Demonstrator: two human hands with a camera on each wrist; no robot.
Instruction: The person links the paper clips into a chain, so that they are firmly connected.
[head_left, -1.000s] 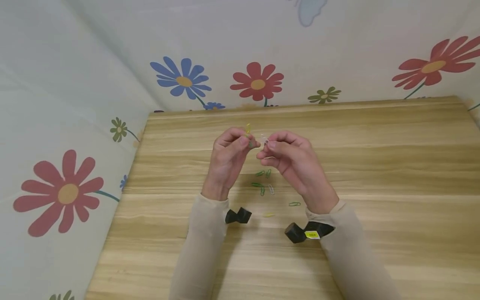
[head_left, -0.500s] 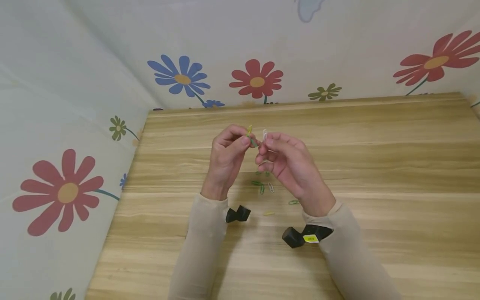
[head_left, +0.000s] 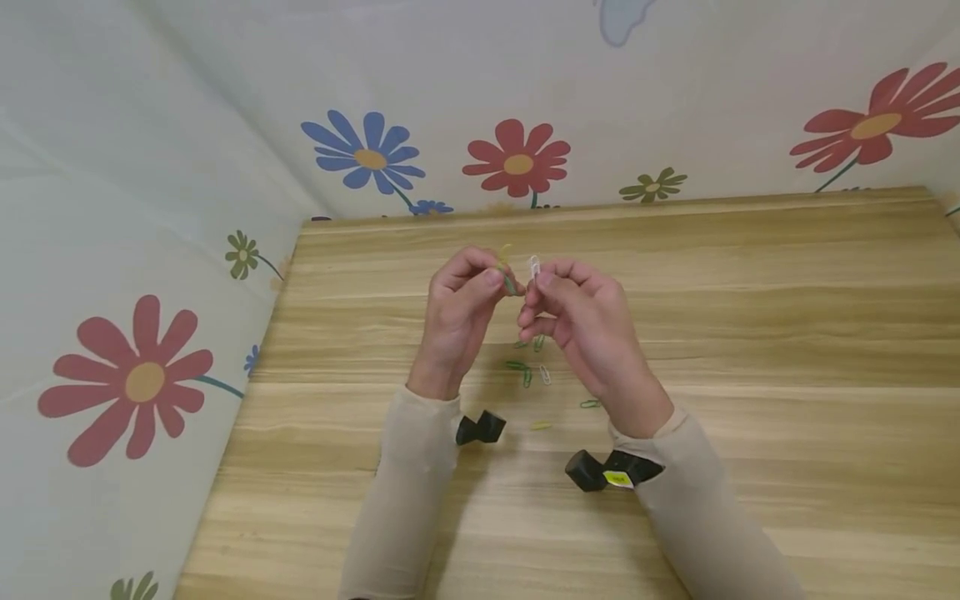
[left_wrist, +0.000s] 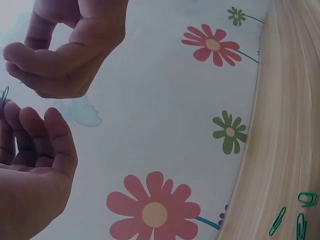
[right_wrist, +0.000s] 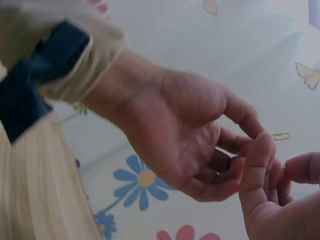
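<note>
My left hand (head_left: pixel 461 321) pinches a green paper clip (head_left: pixel 510 284) between thumb and fingers. A yellow paper clip (head_left: pixel 505 249) sticks up from the same grip; whether the two are linked is too small to tell. In the right wrist view the yellow clip (right_wrist: pixel 281 136) juts past the left fingertips. My right hand (head_left: pixel 588 329) pinches a white paper clip (head_left: pixel 535 267), held upright just right of the left fingertips. Both hands are raised above the table, fingertips close together. The left wrist view shows part of the green clip (left_wrist: pixel 5 93) at its left edge.
Several loose green paper clips (head_left: pixel 527 378) lie on the wooden table (head_left: pixel 750 333) below the hands. Among them are a white clip (head_left: pixel 545 375) and a yellow clip (head_left: pixel 541 426). Black wrist cameras (head_left: pixel 587 471) project from the sleeves. A flower-printed sheet (head_left: pixel 712 83) stands behind the table.
The white paper clip has turned upright in my right hand and shows more above the fingertips. The yellow clip has tilted slightly. My left hand stays almost in place.
</note>
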